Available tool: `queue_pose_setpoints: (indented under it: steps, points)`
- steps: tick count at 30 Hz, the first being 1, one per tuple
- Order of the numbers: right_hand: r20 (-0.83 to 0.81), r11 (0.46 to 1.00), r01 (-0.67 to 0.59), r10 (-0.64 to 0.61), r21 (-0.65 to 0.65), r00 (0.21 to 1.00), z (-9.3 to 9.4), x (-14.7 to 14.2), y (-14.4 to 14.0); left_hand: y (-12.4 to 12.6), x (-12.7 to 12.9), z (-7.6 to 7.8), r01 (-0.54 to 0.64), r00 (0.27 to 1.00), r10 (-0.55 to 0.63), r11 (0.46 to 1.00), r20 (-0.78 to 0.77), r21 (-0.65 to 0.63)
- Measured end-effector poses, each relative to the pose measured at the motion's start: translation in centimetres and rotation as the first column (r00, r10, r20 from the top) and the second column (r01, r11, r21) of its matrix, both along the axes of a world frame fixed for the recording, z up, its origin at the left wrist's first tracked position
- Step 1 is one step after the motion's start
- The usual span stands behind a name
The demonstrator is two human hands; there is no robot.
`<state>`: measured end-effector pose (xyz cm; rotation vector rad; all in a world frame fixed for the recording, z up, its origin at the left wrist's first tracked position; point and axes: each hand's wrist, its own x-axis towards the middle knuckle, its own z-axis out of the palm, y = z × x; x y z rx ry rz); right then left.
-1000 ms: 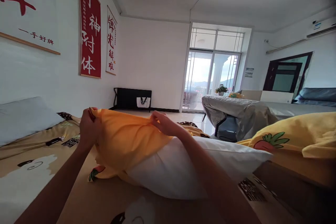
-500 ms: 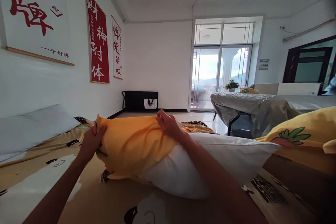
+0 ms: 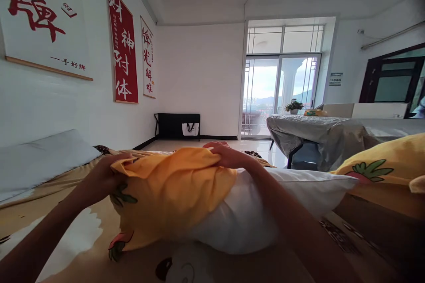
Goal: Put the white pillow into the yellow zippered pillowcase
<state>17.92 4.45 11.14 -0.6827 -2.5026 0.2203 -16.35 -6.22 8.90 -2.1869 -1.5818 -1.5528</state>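
While the white pillow (image 3: 265, 216) lies across the bed (image 3: 76, 234) right in front of the person, its far end sits inside a yellow pillowcase (image 3: 172, 194) printed with small fruit, and its near end is bare. The left hand (image 3: 104, 174) grips the pillowcase on the pillow's left, fingers clenched into a bunched fold of the cloth. The right hand (image 3: 229, 157) pinches the cloth on top of the pillow, fingers curled tight round a gathered ridge, with the forearm lying over the bare white part. By the look of it the step in hand is working the case along the pillow, roughly half covered. As a judgement, the next move calls for both hands to draw the cloth evenly toward the bare end while the filling is held from bunching, since a lopsided pull could twist the case. To the right of the pillow lies a second yellow cushion (image 3: 381, 168) with the same fruit print, near it but apart. To the left of the pillow, against the wall, rests a grey pillow (image 3: 40, 159). Beyond the pillow stands a covered worktop (image 3: 325, 135) under a grey sheet, with a small potted plant (image 3: 294, 107) on it. Farther off are glass balcony doors (image 3: 282, 93), and red-lettered scrolls (image 3: 122, 48) hang on the wall left of the pillow.
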Motion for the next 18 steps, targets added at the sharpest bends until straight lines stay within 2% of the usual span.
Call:
queue_pose_setpoints:
  steps: [2,3,5,6,8,10,13,16,18]
  points:
    - [-0.191,0.984,-0.086,0.056,-0.153,0.98,0.0,-0.7,-0.2,-0.2,0.3,0.2,-0.082,0.996,0.083,0.994,-0.016,0.074]
    - [-0.285,0.972,-0.112,0.05,-0.208,0.957,0.1,-1.1,-0.4,-0.1,0.4,0.4,-0.17,0.985,0.171,0.977,-0.001,0.127]
    - [-0.405,0.974,-0.085,-0.008,-0.211,0.914,0.7,-1.7,-0.9,0.2,0.5,1.0,-0.37,0.927,0.373,0.903,0.027,0.219]
    - [-0.401,0.984,-0.036,-0.037,-0.174,0.915,1.2,-1.8,-1.3,0.5,0.4,1.4,-0.433,0.897,0.441,0.871,0.017,0.234]
    - [-0.267,0.992,0.083,-0.105,-0.093,0.958,2.6,-1.4,-2.2,0.9,0.0,2.5,-0.5,0.852,0.522,0.832,-0.034,0.241]
    - [-0.055,0.982,0.178,-0.182,-0.067,0.982,4.3,-0.4,-3.2,1.1,-0.2,3.8,-0.525,0.823,0.565,0.799,-0.065,0.293]
    - [0.189,0.95,0.255,-0.22,-0.182,0.957,6.2,1.3,-4.1,0.8,0.0,6.2,-0.467,0.836,0.547,0.757,-0.052,0.457]
    - [0.262,0.921,0.277,-0.205,-0.274,0.943,6.3,2.5,-3.5,0.4,0.7,8.6,-0.397,0.885,0.466,0.775,-0.019,0.491]
    - [0.198,0.917,0.263,-0.21,-0.301,0.957,5.5,2.9,-2.5,0.4,0.9,9.6,-0.411,0.891,0.454,0.808,0.0,0.422]
